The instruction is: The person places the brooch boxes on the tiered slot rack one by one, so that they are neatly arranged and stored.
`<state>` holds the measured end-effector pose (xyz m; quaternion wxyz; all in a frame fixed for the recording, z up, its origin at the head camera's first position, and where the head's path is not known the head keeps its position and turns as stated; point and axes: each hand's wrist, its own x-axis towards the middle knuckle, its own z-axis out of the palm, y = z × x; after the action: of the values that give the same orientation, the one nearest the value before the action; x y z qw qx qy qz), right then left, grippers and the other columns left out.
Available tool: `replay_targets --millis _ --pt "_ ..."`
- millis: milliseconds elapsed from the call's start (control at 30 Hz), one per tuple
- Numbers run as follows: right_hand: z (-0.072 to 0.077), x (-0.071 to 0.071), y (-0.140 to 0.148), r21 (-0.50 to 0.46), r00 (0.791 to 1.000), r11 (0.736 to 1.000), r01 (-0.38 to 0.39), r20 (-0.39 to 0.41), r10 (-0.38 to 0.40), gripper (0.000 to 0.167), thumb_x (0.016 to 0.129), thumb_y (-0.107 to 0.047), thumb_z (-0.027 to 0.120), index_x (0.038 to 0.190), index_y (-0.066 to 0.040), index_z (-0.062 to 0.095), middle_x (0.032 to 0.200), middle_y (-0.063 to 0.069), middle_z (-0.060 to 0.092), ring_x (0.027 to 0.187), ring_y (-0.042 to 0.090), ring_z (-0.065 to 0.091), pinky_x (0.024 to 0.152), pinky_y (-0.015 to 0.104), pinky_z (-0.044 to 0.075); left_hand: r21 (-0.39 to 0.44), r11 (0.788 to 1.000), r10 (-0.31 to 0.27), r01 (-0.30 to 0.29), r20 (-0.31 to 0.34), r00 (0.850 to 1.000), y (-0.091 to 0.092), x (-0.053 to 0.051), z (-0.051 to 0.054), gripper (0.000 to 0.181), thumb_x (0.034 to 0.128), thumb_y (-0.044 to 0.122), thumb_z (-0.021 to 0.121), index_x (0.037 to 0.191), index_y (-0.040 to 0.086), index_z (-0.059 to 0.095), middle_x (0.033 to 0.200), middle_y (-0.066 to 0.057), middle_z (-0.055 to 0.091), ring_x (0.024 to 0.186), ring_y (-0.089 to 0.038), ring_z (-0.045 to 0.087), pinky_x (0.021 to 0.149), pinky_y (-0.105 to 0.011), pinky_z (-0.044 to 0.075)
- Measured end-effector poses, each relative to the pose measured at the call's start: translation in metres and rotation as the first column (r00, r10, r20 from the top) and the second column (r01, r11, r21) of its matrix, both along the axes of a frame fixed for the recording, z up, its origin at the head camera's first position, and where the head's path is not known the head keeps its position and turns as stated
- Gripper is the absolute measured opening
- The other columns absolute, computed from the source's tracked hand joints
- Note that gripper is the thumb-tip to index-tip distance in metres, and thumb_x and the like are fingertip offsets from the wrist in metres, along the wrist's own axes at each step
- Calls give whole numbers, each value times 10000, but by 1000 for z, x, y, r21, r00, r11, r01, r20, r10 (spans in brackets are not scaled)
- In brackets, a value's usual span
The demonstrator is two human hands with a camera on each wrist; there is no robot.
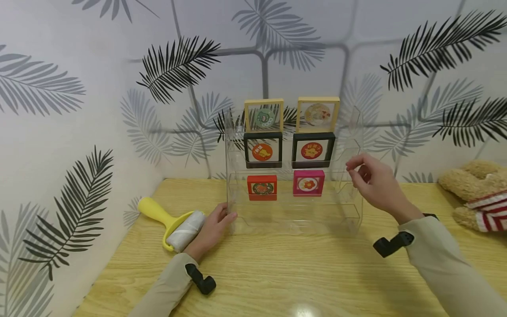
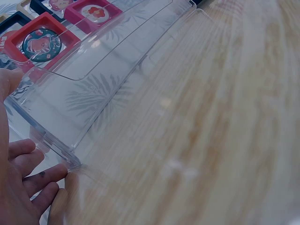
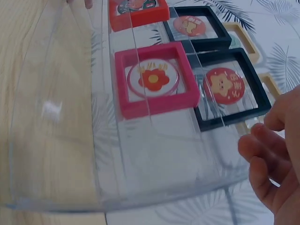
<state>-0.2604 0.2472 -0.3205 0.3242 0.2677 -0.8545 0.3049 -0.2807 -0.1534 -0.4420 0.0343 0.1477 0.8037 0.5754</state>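
A clear stepped display rack (image 1: 293, 215) stands on the table and holds small square frames. Two light wooden frames (image 1: 264, 101) are on top, two black frames (image 1: 313, 165) in the middle, and a red frame (image 1: 262, 197) and a pink frame (image 1: 308, 193) below, each around a round picture. My left hand (image 1: 215, 224) grips the rack's lower left side, thumb in front, fingers along the side (image 2: 35, 173). Beside the rack's right edge is my right hand (image 1: 372, 182), fingers loosely bent with a gap to the thumb. Whether it touches the clear edge is unclear.
Left of the rack lies a yellow-handled lint roller (image 1: 186, 231), close to my left forearm. At the far right sits a tan plush toy (image 1: 475, 189) in red and white stripes. A leaf-patterned wall (image 1: 166, 132) rises behind the wooden table (image 1: 293, 273).
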Motion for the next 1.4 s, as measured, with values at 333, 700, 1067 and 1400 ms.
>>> replay_targets --millis 333,700,1067,1400 --pt "-20 18 42 -102 985 980 168 54 -163 132 915 46 534 1040 32 572 803 65 576 545 -27 449 472 158 353 -7 1000 21 -21 -9 1000 2 1 2 506 999 294 519 1402 9 407 1378 -208 528 1257 -318 517 1055 -493 371" --pt "-37 33 105 142 905 926 349 207 -373 200 926 -25 514 1102 42 583 892 229 614 499 -3 408 441 253 334 9 1000 4 -4 -5 1000 3 -3 2 504 997 305 522 1413 46 405 1395 -196 516 1279 -310 499 1073 -493 353" --pt "-81 33 174 263 707 926 271 598 -377 680 957 -403 578 1379 92 382 1246 364 447 760 247 586 566 369 477 -5 1000 23 -23 -24 999 1 3 2 485 1000 266 519 1395 3 416 1358 -232 537 1252 -329 518 1051 -484 375" --pt "-100 33 192 305 720 944 124 628 -297 865 810 -289 781 1374 177 321 1285 435 344 771 213 600 587 271 464 -1 1000 4 -4 -11 1000 0 -1 0 503 1002 301 515 1408 26 407 1349 -200 553 1242 -311 526 1053 -485 370"
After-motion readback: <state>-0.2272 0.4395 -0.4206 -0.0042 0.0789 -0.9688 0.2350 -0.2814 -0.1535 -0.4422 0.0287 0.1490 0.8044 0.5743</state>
